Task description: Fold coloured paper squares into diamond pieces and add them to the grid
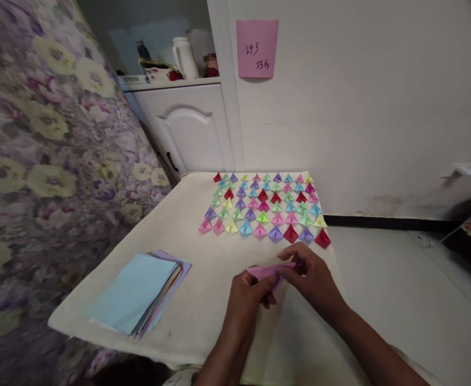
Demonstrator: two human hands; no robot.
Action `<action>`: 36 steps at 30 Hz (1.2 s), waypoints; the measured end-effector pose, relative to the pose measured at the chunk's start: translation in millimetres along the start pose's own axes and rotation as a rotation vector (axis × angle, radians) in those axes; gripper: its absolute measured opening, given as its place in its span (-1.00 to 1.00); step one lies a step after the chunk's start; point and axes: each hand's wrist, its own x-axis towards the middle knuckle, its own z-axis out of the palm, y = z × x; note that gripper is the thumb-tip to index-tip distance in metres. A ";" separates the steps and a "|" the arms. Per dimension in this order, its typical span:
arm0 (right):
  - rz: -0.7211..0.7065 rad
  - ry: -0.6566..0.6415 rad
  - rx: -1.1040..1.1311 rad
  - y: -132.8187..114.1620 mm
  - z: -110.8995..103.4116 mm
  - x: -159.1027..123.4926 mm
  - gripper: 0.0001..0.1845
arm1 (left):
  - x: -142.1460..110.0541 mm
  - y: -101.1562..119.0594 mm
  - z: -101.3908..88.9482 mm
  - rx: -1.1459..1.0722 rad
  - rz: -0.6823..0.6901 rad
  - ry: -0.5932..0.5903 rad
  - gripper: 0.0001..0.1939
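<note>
A folded piece of pink paper (263, 271) is held up between my two hands, over the front right part of the table. My left hand (249, 292) grips its left side, with the thumb across the front. The fingertips of my right hand (306, 271) pinch its right end. Beyond my hands, several rows of small folded paper shapes (276, 234) in pink, red, purple, green, yellow and blue lie on the cloth. To the left lies a stack of coloured paper sheets (139, 289), a light blue one on top.
A cream cloth covers the table (171, 225), whose far edge meets the wall. A pink note (257, 49) is stuck there. Behind stands a white cabinet (189, 126) with a white jug (185, 58) on its shelf. A floral curtain (58, 161) hangs at the left.
</note>
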 end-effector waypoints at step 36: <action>-0.257 -0.089 -0.251 -2.9 -0.8 -4.5 -0.85 | -1.9 0.5 1.1 0.192 0.181 0.087 -0.89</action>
